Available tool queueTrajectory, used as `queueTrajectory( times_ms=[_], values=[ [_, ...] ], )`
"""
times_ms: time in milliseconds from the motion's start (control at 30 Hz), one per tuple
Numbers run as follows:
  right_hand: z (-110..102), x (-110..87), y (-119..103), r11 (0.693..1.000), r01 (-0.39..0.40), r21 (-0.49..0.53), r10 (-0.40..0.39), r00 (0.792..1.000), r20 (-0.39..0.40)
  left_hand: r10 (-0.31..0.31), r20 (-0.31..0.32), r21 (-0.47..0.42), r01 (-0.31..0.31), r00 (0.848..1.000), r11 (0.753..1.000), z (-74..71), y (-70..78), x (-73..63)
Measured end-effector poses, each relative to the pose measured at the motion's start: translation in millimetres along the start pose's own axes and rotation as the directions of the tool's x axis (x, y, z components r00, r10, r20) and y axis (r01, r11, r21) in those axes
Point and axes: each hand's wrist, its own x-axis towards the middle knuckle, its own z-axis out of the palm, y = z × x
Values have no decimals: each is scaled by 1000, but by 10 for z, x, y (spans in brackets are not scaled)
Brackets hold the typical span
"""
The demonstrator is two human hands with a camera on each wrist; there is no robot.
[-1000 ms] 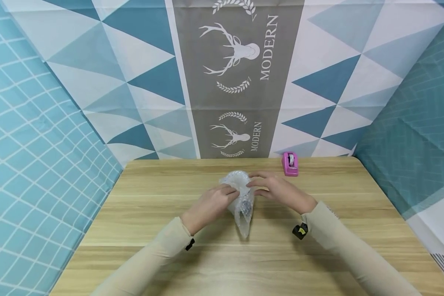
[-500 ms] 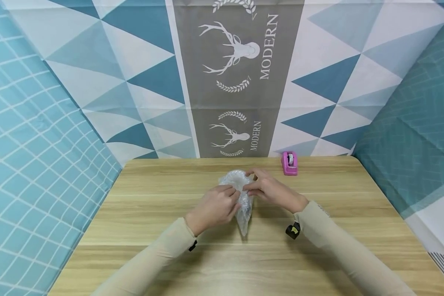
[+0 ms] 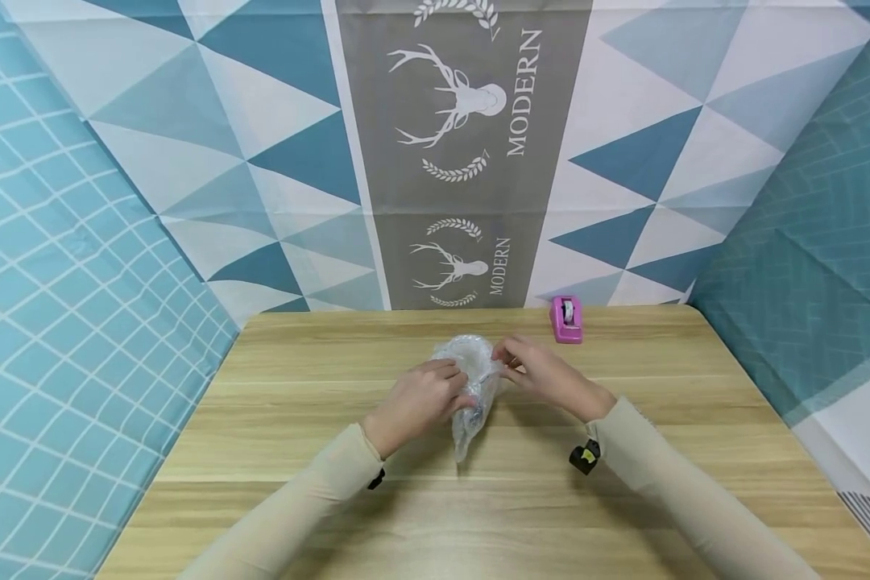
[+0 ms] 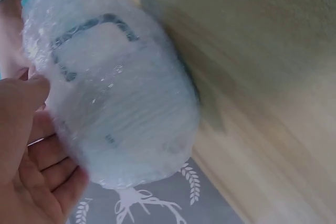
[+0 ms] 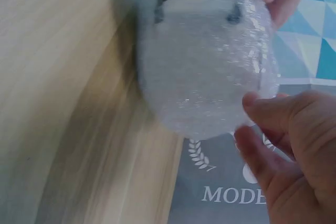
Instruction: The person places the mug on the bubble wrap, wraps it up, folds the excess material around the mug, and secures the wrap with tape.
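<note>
A bubble-wrapped object (image 3: pixel 471 348) stands on the table between my hands, with loose wrap trailing to a point toward me. Through the clear layers a dark curved band (image 4: pixel 84 27), like a handle, shows on its side; what the object is stays hidden. My left hand (image 3: pixel 419 403) grips the wrap at the left upper edge, thumb and fingers bent over it. On the right, my right hand (image 3: pixel 547 377) pinches a flap of bubble wrap (image 3: pixel 489 372) at the edge. In the right wrist view its thumb (image 5: pixel 268 109) and a finger lie close at the wrap's rim.
A pink tape dispenser (image 3: pixel 567 320) sits near the table's back edge, to the right of the wrapped object. Patterned cloth (image 3: pixel 449 185) hangs behind the wooden table (image 3: pixel 304 451), with blue cloth at both sides.
My right hand reached in over the top, then drew back to the right with a flap of wrap. The trailing point of wrap swung left. My left hand stays near the same spot.
</note>
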Motion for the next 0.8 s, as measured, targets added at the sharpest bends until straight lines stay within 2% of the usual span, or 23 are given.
queueTrajectory(
  times_ms=[100,300,400,600,800],
  values=[
    [22,-8,13,1000,12,9,-12,1000,-7,-26,-16,-6,26,1000,1000,29,10,3],
    [43,-41,-19,993,116,-13,-117,991,-69,-88,-46,-9,88,995,996,85,54,33],
    [56,-63,-42,990,138,-23,-139,986,-92,-112,-41,-14,111,993,994,99,75,43],
    [64,-93,-69,993,114,-11,-114,990,-87,-150,-41,-24,149,988,989,110,83,59],
    [59,-77,-126,999,38,5,-37,998,-57,-146,-45,-66,143,988,988,127,77,49]
  ],
)
